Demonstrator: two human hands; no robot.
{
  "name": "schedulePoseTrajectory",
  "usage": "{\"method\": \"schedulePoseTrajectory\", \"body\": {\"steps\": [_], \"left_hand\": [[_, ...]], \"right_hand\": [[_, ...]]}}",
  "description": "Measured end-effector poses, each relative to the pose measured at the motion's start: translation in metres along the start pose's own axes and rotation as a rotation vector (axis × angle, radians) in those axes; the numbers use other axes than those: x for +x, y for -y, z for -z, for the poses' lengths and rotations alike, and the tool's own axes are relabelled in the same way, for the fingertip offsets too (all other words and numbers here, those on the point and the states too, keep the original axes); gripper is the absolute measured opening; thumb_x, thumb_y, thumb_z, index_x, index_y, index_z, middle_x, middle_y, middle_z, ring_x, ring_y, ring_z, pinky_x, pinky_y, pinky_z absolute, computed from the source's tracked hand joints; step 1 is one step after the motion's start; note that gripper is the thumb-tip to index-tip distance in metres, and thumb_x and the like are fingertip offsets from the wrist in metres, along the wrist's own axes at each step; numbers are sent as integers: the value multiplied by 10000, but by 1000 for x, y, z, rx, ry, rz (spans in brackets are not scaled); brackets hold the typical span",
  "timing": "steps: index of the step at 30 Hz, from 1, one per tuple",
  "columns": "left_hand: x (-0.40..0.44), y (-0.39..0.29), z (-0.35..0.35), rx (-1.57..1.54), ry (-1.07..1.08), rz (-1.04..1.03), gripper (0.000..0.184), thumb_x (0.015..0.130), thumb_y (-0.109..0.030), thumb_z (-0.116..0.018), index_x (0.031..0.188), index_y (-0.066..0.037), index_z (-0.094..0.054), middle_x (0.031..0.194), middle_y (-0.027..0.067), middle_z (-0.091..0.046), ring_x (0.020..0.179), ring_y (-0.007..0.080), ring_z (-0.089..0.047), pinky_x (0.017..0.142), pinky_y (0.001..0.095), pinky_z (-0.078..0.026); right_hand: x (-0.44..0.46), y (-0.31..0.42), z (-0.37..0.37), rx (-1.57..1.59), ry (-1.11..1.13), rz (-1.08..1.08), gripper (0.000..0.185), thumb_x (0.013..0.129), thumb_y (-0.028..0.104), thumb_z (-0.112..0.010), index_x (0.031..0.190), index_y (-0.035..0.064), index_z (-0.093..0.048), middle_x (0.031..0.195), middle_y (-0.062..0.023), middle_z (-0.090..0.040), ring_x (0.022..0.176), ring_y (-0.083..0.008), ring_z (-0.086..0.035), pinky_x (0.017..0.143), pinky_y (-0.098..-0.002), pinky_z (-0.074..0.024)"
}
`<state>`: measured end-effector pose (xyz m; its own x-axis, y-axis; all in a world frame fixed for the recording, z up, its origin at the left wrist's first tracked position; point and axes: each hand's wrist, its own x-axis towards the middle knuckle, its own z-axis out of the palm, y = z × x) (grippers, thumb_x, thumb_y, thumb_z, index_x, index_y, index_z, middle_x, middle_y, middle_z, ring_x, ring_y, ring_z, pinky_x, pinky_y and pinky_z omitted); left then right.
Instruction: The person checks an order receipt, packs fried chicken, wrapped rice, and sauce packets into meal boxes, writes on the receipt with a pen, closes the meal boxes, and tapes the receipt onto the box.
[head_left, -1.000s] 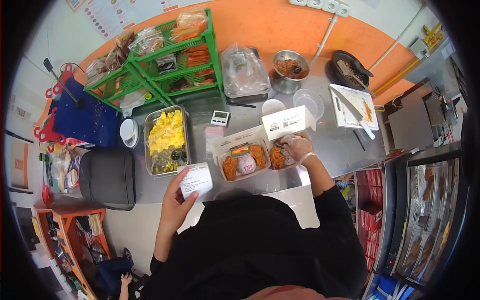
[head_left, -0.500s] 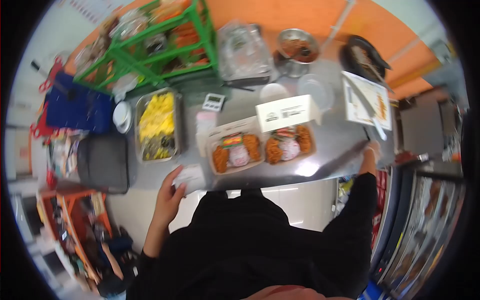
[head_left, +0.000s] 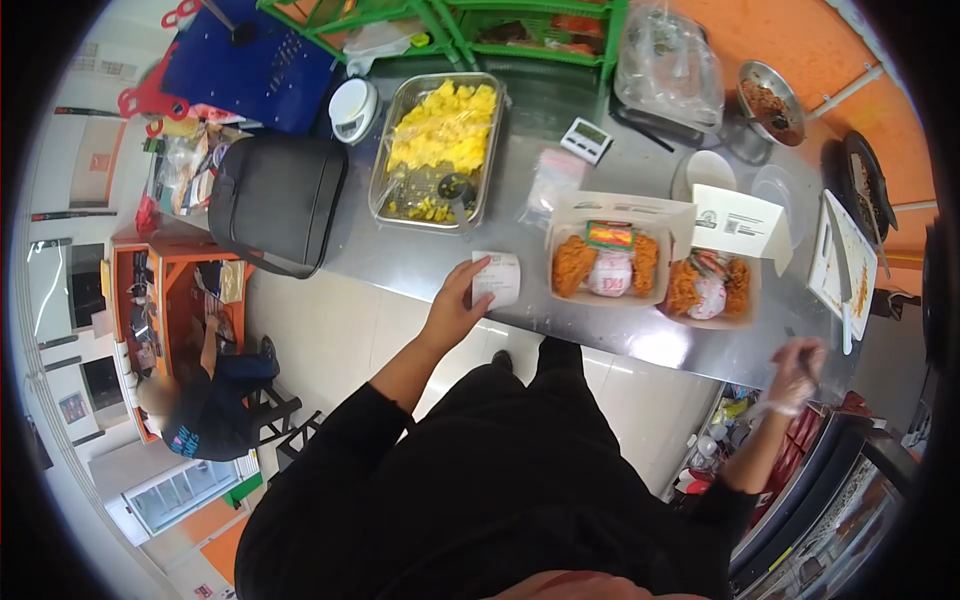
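My left hand (head_left: pixel 462 304) grips a small white printed receipt (head_left: pixel 497 279) between thumb and fingers at the counter's front edge. Just right of it stands an open paper box (head_left: pixel 560 222) with fried chicken (head_left: pixel 572 266), a wrapped rice ball (head_left: pixel 611 273) and a red-green sachet (head_left: pixel 610 234). Beside that, a second open box (head_left: pixel 740 222) holds chicken and another wrapped ball (head_left: pixel 709 297). My right hand (head_left: pixel 795 375), in a clear plastic glove, hovers off the counter's right front edge, below a knife (head_left: pixel 838 250) on a white board (head_left: pixel 826 290). Its fingers are blurred.
A tray of yellow food (head_left: pixel 440 130) with a black ladle, a black bag (head_left: pixel 278 200) and a timer (head_left: pixel 586 140) are on the steel counter. Green crates (head_left: pixel 540 45) and a metal bowl (head_left: pixel 770 103) stand behind. At far left another person (head_left: pixel 205 410) sits.
My view has turned left, so the counter appears further right. The receipt stays in my left hand, its print now facing me. My right hand has moved nearer to me, away from the knife handle.
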<state>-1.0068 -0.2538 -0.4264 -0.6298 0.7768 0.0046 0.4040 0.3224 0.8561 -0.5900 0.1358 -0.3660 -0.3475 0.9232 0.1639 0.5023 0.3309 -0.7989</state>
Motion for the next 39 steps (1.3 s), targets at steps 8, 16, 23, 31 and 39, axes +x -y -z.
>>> {"method": "schedulePoseTrajectory", "body": {"steps": [8, 16, 23, 31, 39], "left_hand": [[20, 37, 22, 397, 94, -341, 590, 794, -285, -798, 1340, -145, -622, 1247, 101, -616, 1084, 315, -579, 969, 415, -466], [22, 54, 22, 358, 54, -353, 685, 711, -300, -806, 1364, -221, -614, 1309, 52, -571, 1130, 291, -557, 1003, 412, -453], [21, 60, 20, 326, 62, -330, 695, 710, -302, -806, 1369, -222, -602, 1316, 26, -565, 1137, 284, -556, 1015, 414, -445], [21, 62, 19, 329, 74, -328, 701, 697, -289, -813, 1361, -218, -598, 1311, 14, -561, 1138, 273, -556, 1015, 418, -444], [22, 62, 18, 337, 61, -345, 709, 706, -343, -827, 1364, -216, -596, 1305, 16, -565, 1126, 276, -561, 1004, 416, -445]], "right_hand": [[-165, 166, -269, 762, 675, -6, 171, 995, 37, -569, 1159, -11, -573, 941, -116, -693, 840, -154, -676, 767, -291, -546], [-159, 152, -382, 601, 603, 85, 75, 954, 53, -643, 1013, 8, -636, 826, -49, -649, 718, -112, -616, 684, -268, -517], [-161, 164, -386, 387, 587, 149, 60, 928, 76, -678, 943, 30, -642, 762, -72, -638, 633, -133, -582, 592, -298, -477], [-161, 177, -385, 228, 525, 269, 69, 913, 84, -695, 929, 40, -644, 759, -93, -657, 611, -176, -606, 584, -312, -486], [-159, 163, -384, 320, 453, 323, 45, 928, 36, -665, 949, 29, -625, 765, -82, -652, 647, -147, -614, 611, -292, -498]]}}
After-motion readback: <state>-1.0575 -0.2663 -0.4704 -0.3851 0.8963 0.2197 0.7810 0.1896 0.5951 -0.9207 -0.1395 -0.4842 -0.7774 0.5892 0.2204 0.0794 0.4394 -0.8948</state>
